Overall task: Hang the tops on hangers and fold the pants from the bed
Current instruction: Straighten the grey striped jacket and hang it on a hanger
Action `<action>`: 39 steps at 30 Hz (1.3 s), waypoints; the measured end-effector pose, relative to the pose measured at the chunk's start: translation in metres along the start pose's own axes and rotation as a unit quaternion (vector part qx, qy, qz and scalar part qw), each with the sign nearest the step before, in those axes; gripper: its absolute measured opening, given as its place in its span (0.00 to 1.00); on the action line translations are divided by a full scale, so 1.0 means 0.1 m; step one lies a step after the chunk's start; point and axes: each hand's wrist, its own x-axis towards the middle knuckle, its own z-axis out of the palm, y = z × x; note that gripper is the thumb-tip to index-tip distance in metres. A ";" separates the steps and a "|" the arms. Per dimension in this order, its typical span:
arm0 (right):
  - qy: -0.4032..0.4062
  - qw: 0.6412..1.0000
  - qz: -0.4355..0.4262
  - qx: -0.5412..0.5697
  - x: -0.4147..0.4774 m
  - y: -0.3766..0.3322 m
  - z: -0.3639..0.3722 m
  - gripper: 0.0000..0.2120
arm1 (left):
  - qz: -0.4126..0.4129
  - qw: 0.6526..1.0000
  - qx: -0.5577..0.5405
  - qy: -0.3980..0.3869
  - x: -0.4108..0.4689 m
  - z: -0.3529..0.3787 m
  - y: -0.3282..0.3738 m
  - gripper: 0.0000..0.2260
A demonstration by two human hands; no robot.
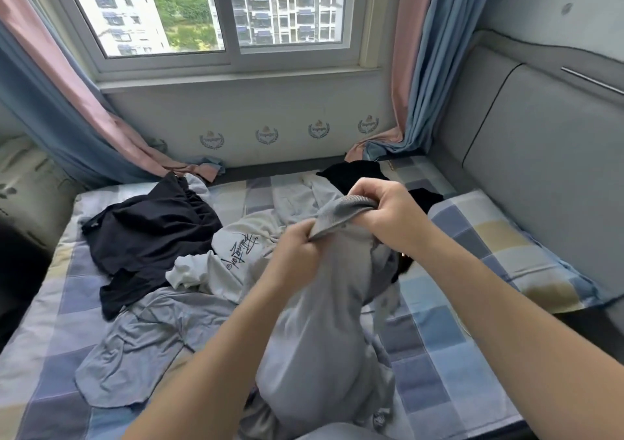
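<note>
We found both hands raised over the middle of the bed, working on one grey garment; the left hand pinched the ribbed band at its near end, fingers curled tight into the cloth, and the right hand gripped the same band at its far end, thumb and fingers closed round the edge; the two hands sat near each other with the band bunched between them, and the rest of the garment hung down in a loose column to the bed in front of the person; we could not tell from the band alone whether it was a waistband or the hem of a top, so we judged the step in hand to be sorting out and opening up this piece, with neither hanging nor folding begun; the other clothes lay spread on the bed: a black top to the left, a white top with dark lettering just beside the left hand, a pale blue-grey piece nearer the person, and another black piece by the far wall, partly hidden behind the right hand; a checked pillow lay to the right; we saw no hanger anywhere in view; the next move, as we judged it, called for drawing the hands apart along the band to spread it, shaking the cloth out so that its shape showed, and then either laying it on a bare part of the bed to fold or fetching a hanger.
</note>
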 end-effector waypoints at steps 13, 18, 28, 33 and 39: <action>0.002 0.941 0.325 0.094 -0.30 0.65 0.11 0.09 | -0.053 0.986 -0.097 0.124 0.24 -0.36 0.15 0.10; 0.039 0.936 0.299 0.181 -0.16 0.31 0.05 0.09 | -0.059 0.990 -0.017 0.124 0.19 -0.23 -0.16 0.11; 0.168 0.841 0.279 0.432 0.17 -0.41 0.00 0.11 | 0.027 0.993 -0.114 -0.033 -0.53 0.37 -0.03 0.17; 0.148 0.817 0.278 0.484 0.18 -0.68 0.10 0.11 | 0.042 0.998 -0.035 0.033 -0.38 0.39 0.06 0.16; 0.121 0.799 0.275 0.522 0.13 -0.87 0.12 0.13 | 0.054 0.987 0.045 0.147 -0.15 0.25 0.10 0.13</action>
